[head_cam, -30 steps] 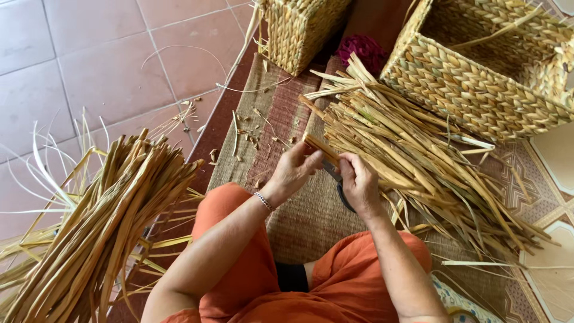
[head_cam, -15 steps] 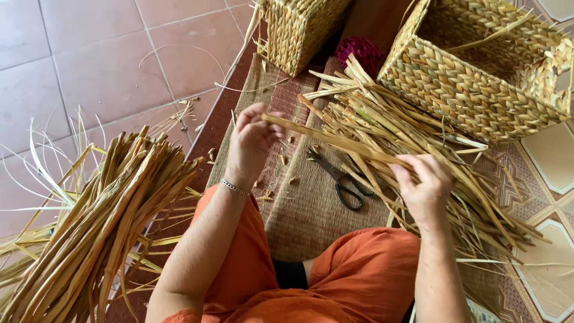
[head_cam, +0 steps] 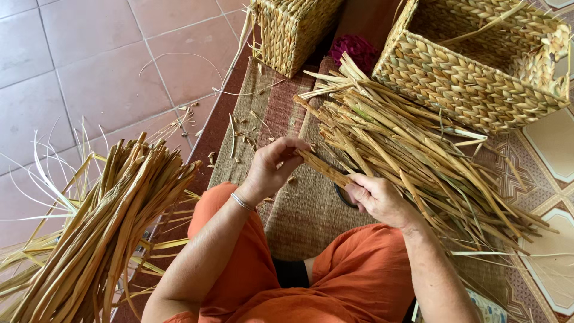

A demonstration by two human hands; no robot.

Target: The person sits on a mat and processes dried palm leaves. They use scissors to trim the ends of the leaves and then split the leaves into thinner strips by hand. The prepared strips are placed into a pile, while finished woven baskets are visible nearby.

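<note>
1. The left hand [head_cam: 272, 167] pinched one end of a dried straw strip [head_cam: 323, 167]; the right hand [head_cam: 376, 197] gripped its other end, above the middle of the woven mat [head_cam: 299, 215].
2. A black scissors handle [head_cam: 342, 196] showed just under the right hand.
3. Two straw piles lay there: one bundle [head_cam: 101, 227] off the mat's left edge on tiles, one heap [head_cam: 418, 161] along its right edge.
4. Two woven baskets [head_cam: 478, 72] stood at the mat's far edge; bare tiled floor [head_cam: 89, 60] lay far left.
</note>
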